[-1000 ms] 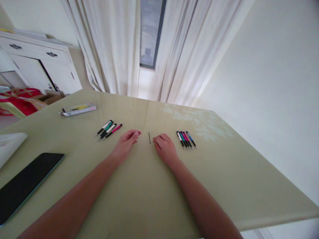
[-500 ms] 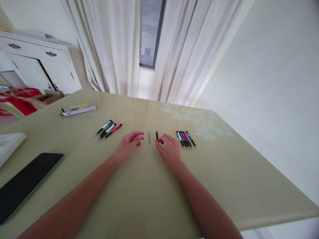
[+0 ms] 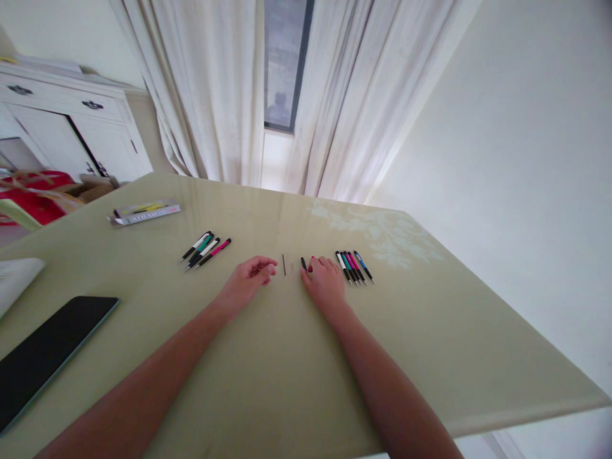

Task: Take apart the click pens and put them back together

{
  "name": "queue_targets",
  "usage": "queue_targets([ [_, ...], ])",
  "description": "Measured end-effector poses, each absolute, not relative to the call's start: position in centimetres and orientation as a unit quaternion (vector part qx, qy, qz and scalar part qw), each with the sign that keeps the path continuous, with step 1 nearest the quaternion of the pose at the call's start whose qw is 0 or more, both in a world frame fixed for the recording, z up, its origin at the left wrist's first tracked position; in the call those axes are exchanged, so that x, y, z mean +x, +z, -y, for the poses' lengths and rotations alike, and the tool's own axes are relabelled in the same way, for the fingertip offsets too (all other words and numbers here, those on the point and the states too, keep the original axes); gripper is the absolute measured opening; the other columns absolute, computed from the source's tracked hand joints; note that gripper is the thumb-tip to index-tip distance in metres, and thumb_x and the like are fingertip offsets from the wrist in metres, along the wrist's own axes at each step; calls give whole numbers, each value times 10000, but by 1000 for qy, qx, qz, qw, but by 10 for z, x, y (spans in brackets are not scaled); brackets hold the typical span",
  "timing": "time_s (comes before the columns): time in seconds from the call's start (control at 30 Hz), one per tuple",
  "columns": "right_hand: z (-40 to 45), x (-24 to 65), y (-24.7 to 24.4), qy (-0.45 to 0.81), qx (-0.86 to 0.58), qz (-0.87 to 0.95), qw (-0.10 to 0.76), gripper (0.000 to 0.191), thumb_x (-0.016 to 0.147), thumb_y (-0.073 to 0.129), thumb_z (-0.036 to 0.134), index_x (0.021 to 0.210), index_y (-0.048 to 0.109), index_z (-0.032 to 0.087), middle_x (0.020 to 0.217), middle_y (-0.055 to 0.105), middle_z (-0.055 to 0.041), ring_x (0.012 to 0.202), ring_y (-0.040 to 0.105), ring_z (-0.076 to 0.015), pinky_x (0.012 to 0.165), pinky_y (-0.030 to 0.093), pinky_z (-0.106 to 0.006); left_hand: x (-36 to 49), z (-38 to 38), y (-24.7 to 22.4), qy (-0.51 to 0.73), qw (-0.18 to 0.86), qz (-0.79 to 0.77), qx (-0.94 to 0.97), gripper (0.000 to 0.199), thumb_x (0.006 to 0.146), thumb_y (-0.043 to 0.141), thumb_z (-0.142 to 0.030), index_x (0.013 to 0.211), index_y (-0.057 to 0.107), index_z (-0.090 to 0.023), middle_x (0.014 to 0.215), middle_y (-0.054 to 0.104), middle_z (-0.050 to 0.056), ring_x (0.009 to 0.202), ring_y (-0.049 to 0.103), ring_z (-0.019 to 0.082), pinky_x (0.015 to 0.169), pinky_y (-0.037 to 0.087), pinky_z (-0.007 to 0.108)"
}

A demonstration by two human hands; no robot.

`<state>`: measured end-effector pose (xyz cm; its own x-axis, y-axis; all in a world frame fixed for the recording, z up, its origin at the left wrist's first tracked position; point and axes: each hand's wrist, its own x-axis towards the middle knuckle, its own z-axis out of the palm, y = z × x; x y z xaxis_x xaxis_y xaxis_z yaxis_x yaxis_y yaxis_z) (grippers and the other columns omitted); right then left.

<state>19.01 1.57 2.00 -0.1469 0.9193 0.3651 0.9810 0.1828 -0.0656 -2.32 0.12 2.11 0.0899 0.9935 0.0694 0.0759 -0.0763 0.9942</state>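
Observation:
My left hand [image 3: 249,280] rests on the table with its fingers loosely curled and apart, holding nothing. Just right of its fingertips lies a thin dark refill [image 3: 284,264], with a tiny pale piece [image 3: 292,266] beside it. My right hand [image 3: 325,280] is low over the table, its thumb and fingers at a small black pen part [image 3: 303,262]; a bit of pink shows by the fingers. Right of that hand several pens [image 3: 351,268] lie side by side in a row. Several more pens [image 3: 205,250] lie in a group beyond my left hand.
A black tablet [image 3: 52,357] lies at the left, near a white object [image 3: 19,280]. A small box [image 3: 147,213] sits at the table's back left. A white cabinet [image 3: 67,121] and red bags stand beyond the table.
The black pen part has tipped from nearly upright to a lower slant at my right fingertips. My right hand looks flatter on the table. My left hand has hardly moved.

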Motion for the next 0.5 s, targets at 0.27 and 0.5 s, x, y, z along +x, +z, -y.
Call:
queue_targets([
  [0.27, -14, 203, 25, -150, -639, 711, 253, 303, 1028, 496, 334, 799, 636, 194, 819, 663, -53, 788, 573, -202, 744, 346, -313, -24, -3, 16, 480, 434, -488, 586, 316, 915, 573, -474, 852, 665, -179, 694, 624, 9, 644, 568, 151, 630, 455, 268],
  [0.5, -14, 195, 23, -119, -620, 735, 248, 252, 1021, 511, 316, 860, 657, 188, 882, 668, -75, 862, 572, -219, 809, 363, -321, -21, 1, 4, 397, 202, -457, 770, 354, 935, 371, -118, 1103, 672, -199, 1022, 695, 78, 931, 632, 205, 882, 503, 376],
])
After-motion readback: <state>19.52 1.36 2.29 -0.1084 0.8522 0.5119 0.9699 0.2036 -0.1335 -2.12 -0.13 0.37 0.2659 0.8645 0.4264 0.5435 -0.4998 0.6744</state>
